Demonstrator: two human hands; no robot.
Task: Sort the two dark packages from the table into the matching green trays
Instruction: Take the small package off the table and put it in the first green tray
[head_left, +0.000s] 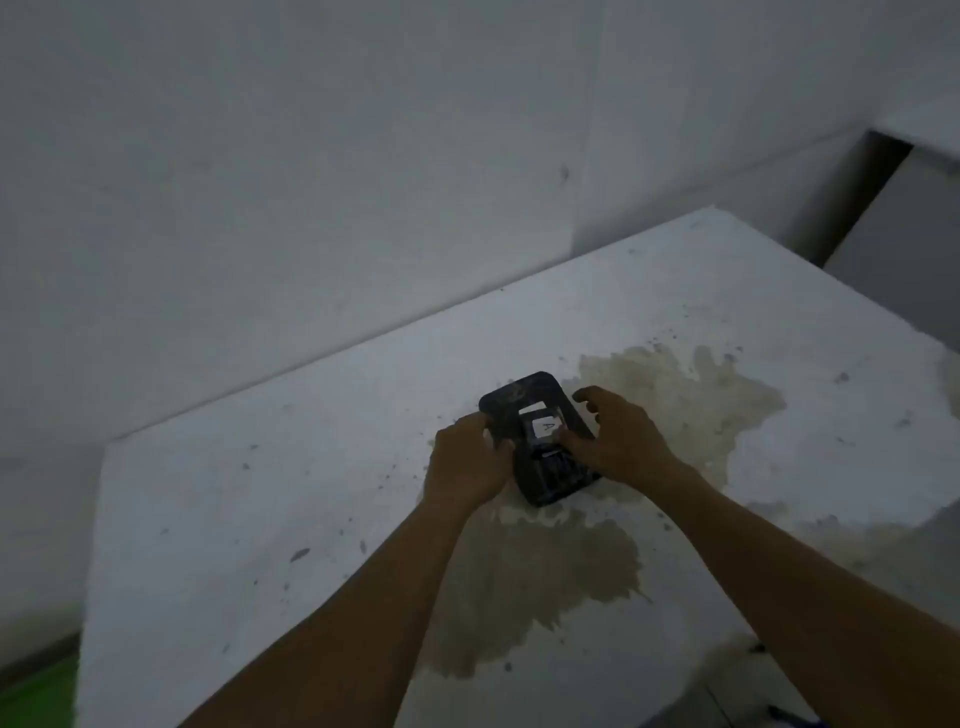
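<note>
table: we see a white table (519, 597), scuffed and speckled, with a wide brownish stain (561, 577) spreading under and to the right of the hands.
packages: a dark package (524, 410) lies near the middle of the table, on the edge of the stain. it seems to overlap a second dark package (553, 480) nearer to us, but the picture is dim and we cannot tell for sure whether these are two pieces or one.
label: a small white label (546, 427) sits on top of the dark stack, with a mark that looks like the letter a. a second pale strip shows just behind it.
left hand: our left hand (467, 460) is at the left edge of the far package, fingers curled around that edge. the grip looks closed on the package, thumb on top.
right hand: our right hand (621, 436) rests against the right side of the stack, thumb pressed onto the dark top near the label, the other fingers spread and arched above the table. the grip is loose, and we cannot tell whether it really holds anything.
arms: both bare forearms reach in from the bottom edge, meeting at the packages.
surroundings: a plain pale wall (311, 182) stands behind the table. a sliver of green (36, 696) shows at the bottom left corner, below the table edge, and we cannot tell what it is. a dark gap (857, 202) opens at the upper right beside the table.
</note>
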